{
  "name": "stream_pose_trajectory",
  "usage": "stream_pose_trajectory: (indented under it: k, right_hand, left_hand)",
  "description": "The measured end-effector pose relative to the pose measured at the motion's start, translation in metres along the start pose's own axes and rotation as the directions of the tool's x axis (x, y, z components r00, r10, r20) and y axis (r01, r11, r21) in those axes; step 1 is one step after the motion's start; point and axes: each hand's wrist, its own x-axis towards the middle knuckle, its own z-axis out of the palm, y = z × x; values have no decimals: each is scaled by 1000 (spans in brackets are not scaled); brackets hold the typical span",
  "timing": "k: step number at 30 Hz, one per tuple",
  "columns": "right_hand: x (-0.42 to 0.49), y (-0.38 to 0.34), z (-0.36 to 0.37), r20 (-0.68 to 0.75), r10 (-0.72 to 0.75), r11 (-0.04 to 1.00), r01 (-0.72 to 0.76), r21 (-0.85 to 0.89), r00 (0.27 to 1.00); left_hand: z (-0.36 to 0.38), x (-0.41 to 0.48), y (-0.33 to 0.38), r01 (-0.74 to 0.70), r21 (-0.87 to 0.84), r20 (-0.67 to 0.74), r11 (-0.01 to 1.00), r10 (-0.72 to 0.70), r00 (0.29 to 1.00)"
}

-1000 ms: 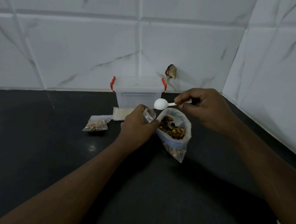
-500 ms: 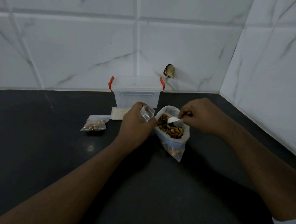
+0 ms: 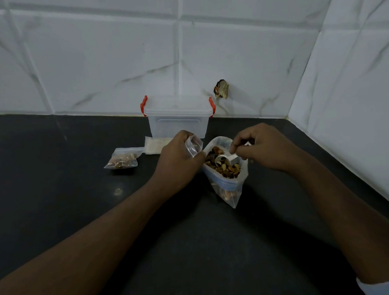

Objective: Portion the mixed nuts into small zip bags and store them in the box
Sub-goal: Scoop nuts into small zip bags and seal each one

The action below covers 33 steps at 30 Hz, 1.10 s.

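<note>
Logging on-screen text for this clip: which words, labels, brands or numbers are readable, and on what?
No readable text anywhere.
No print on the clear box, bag of nuts, filled small bag, empty small bag, white spoon.
The object on the wall: too blurred to tell.

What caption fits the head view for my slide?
Right hand holds a white spoon in the open bag of mixed nuts; left hand grips a small zip bag.

A pale sleeve edges the right arm; left forearm bare.
</note>
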Motion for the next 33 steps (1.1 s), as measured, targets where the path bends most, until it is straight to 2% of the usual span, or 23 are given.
stream_pose_trajectory:
  k: [2, 5, 9, 12, 16, 19, 22, 28, 33]
  right_hand:
    - [2, 5, 6, -38, 114, 978, -106, 177, 993]
    - [5, 13, 10, -37, 294, 869, -251, 426, 955]
    - [7, 22, 8, -28, 415, 777, -338, 531, 909]
    - [8, 21, 5, -27, 417, 732, -318, 602, 909]
    - [7, 9, 4, 13, 366, 576, -237, 782, 930]
    - [5, -4, 9, 30, 265, 479, -158, 864, 964]
    - [2, -14, 16, 7, 160, 536, -92, 839, 987]
    - [-2, -16, 20, -114, -57, 823, 111, 558, 992]
    - [1, -11, 20, -154, -168, 906, 214, 365, 974]
  left_hand:
    - [0, 0, 0, 2, -1, 0, 1000, -2, 1000]
    - [0, 0, 0, 11, -10, 6, 1000, -11, 1000]
    - [0, 0, 1, 17, -3, 27, 1000, -17, 1000]
    - [0, -1, 1, 9, -6, 32, 1000, -9, 999]
    - [0, -1, 1, 8, -10, 37, 1000, -8, 999]
    - [-1, -1, 0, 1, -11, 42, 1000, -1, 999]
    - [-1, -1, -2, -9, -22, 42, 1000, 10, 999]
    - [0, 0, -4, -12, -33, 31, 999, 13, 999]
    - [1, -1, -5, -18, -21, 5, 1000, 18, 1000]
